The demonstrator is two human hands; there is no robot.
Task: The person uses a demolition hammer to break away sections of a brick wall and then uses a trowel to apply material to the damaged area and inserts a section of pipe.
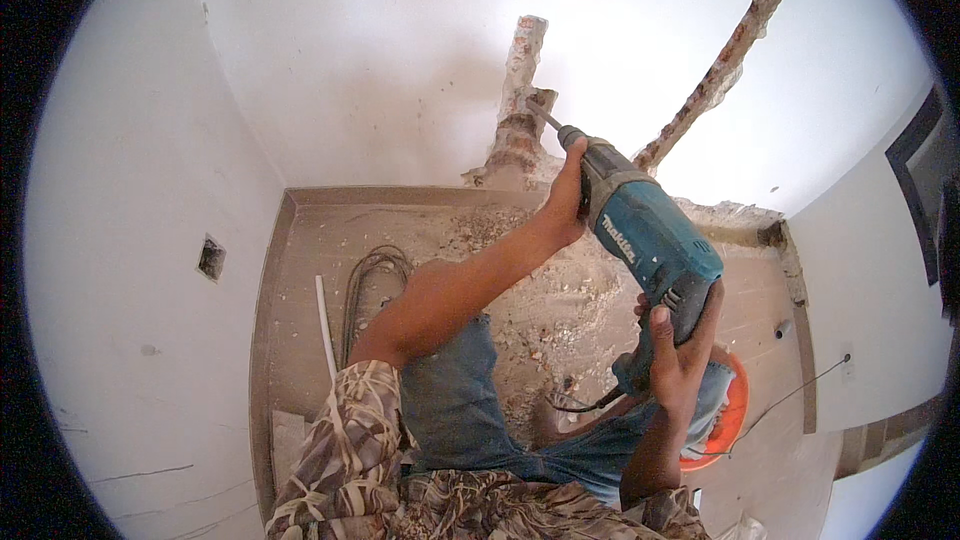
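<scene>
A teal and black corded demolition hammer (655, 236) is angled up toward the wall, its chisel bit (545, 114) touching the exposed brick in a short chipped channel (520, 125). My left hand (568, 190) grips the tool's front section just behind the chuck. Around the rear handle at the lower right is my right hand (675, 350), thumb on top. Below the handle a black cord (590, 406) runs off toward the floor, where rubble and dust (530, 300) lie between my bent legs in jeans.
A longer diagonal groove (722, 68) cuts the wall at upper right. An orange bucket (728, 410) stands by my right knee. A coiled hose or cable (385, 258) and a white pipe (326, 325) lie left. The left wall has a square hole (211, 258); a thin wire crosses at right.
</scene>
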